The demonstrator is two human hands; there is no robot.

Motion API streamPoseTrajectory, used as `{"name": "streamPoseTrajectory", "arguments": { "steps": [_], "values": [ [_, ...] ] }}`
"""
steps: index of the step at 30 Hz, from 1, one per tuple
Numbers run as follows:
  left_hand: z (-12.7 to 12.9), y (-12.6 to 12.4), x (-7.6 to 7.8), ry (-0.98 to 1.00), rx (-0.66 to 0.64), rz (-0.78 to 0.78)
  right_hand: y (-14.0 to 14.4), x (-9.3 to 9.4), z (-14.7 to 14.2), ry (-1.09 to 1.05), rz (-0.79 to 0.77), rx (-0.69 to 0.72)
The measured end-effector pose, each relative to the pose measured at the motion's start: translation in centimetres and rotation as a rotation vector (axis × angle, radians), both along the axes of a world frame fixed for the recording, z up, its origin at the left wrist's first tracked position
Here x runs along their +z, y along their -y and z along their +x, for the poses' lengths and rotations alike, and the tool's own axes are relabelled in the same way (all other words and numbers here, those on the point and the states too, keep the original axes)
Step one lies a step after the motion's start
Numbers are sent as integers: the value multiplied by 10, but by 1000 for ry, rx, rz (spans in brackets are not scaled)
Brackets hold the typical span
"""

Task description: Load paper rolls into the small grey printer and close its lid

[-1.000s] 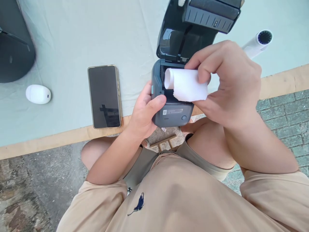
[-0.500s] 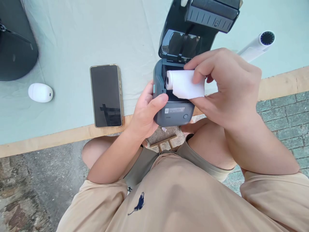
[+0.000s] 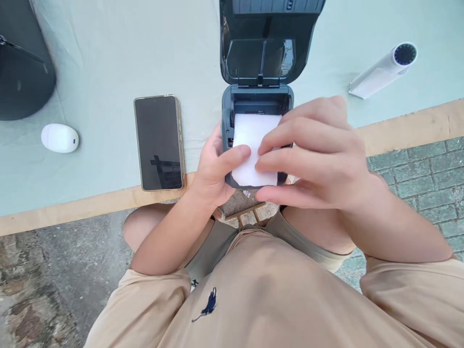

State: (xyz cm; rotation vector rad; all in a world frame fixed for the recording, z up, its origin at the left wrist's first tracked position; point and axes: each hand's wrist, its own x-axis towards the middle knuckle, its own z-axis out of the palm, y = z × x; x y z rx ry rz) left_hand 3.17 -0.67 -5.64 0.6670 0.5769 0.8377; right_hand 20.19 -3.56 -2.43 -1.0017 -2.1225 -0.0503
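A dark grey portable thermal printer (image 3: 226, 104) is held above the table's front edge with its lid (image 3: 261, 53) swung fully up. My left hand (image 3: 217, 166) grips its left side, the thumb lying over a white paper roll (image 3: 253, 133). The roll sits in the printer's bay, and its loose end hangs forward over the printer's front, covering most of it. Over the right part of the paper is my right hand (image 3: 315, 154), fingers stretched out and fingertips at the paper. Its thumb is apart from the fingers, near the printer's lower front edge.
A smartphone (image 3: 159, 142) lies on the light green cloth (image 3: 188, 43), left of the printer. Farther left are a white earbud case (image 3: 60, 138) and a black bag-like object (image 3: 23, 67). On the right stands a white cylindrical object (image 3: 380, 75). The wooden table edge (image 3: 409, 123) runs in front.
The paper roll has gone down into the printer's bay, its loose end now draped over the front. My right hand has let go of it and spread its fingers. The printer has turned straighter.
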Motion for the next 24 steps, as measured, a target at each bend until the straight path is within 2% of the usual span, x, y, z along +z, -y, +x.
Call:
{"name": "streamPoseTrajectory", "arguments": {
  "steps": [2, 4, 6, 7, 9, 12, 14, 19, 24],
  "values": [
    [-2, 0, 0, -18, -4, 24, -2, 2, 5, -67, -5, -22],
    [-4, 0, -1, -47, -14, 38, -5, 7, 11, -169, -44, -153],
    [-5, -1, -2, -86, -41, 41, -8, 11, 14, -322, -163, -302],
    [-5, -1, -3, -92, -53, 48, -10, 12, 15, -400, -229, -324],
    [-5, -1, -3, -88, -66, 64, -14, 13, 12, -535, -321, -263],
    [-4, -1, -2, -86, -64, 80, -19, 11, 5, -633, -273, -192],
    [-4, -1, -1, -82, -57, 88, -21, 8, 3, -587, -224, -188],
    [-6, -2, -2, -42, -61, 76, -18, 3, 10, -355, -201, -33],
    [-7, -2, -5, -7, -77, 68, -12, -1, 15, -208, -327, -36]
  ]
}}
